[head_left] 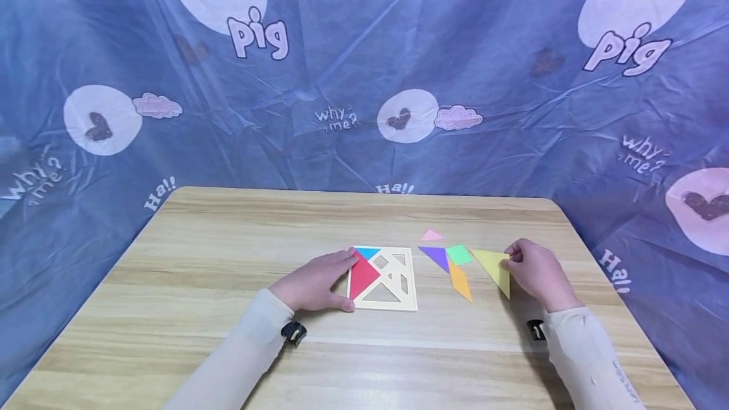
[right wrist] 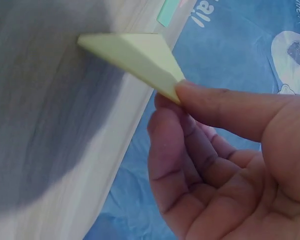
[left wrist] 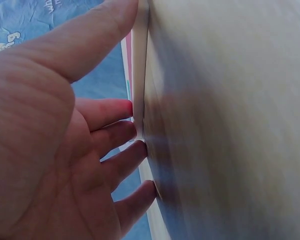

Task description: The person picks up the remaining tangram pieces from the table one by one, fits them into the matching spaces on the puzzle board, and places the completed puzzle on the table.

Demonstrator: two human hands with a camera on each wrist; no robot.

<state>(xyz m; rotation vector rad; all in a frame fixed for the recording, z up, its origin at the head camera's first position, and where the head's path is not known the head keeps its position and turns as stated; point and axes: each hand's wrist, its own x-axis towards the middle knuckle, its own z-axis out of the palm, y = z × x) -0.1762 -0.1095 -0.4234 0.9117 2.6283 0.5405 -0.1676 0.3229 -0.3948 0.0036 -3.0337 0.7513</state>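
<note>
A cream tangram board (head_left: pixel 414 283) lies on the table with a red triangle (head_left: pixel 362 276) and a blue triangle (head_left: pixel 367 252) set in its left part; cut-out shapes show in the rest. My left hand (head_left: pixel 319 282) rests against the board's left side, thumb at the near corner and fingers spread along the edge. Its fingers look fairly straight in the left wrist view. Between thumb and fingers, my right hand (head_left: pixel 538 274) pinches a yellow triangle (right wrist: pixel 147 57) by one corner. The right wrist view shows that piece tilted, above the tabletop.
Loose pieces lie between the board and my right hand: a purple triangle (head_left: pixel 436 257), a green square (head_left: pixel 459 254), an orange parallelogram (head_left: pixel 459 282) and a pink triangle (head_left: pixel 431 235). The wooden table (head_left: pixel 228 226) ends at a blue printed cloth (head_left: pixel 319 163) behind.
</note>
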